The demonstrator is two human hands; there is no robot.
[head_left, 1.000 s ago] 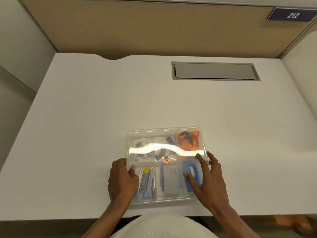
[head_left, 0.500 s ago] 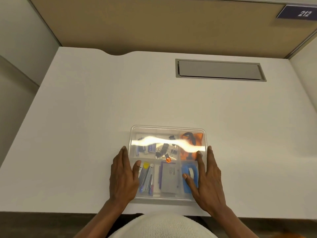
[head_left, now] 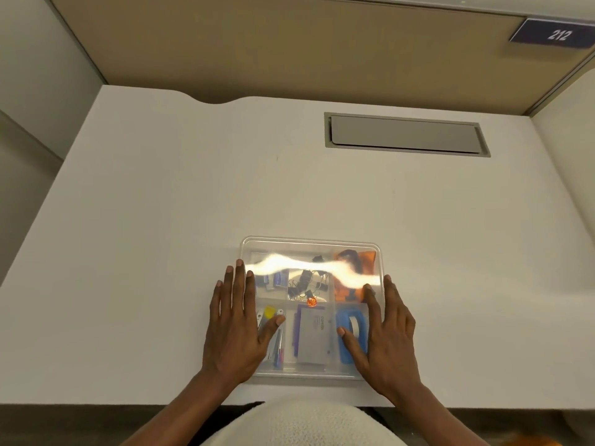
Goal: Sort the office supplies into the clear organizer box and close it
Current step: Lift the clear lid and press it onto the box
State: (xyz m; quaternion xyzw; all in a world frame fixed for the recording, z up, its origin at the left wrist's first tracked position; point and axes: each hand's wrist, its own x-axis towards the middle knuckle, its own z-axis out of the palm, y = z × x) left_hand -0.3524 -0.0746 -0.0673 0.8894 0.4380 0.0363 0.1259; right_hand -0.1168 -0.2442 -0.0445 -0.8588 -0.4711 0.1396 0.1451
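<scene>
Left hand [head_left: 235,326] flat, fingers spread, palm down on clear organizer box [head_left: 312,244] lid's left edge; right hand [head_left: 383,333] flat, spread on its right edge, holding nothing

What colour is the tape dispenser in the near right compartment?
Blue tape dispenser, seen in the head view.

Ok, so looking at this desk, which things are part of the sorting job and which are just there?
Part of the job:
clear organizer box, lid on
binder clips
blue tape dispenser
left hand and right hand, flat on the lid

Just there:
grey cable hatch
number sign 212
white desk
</scene>
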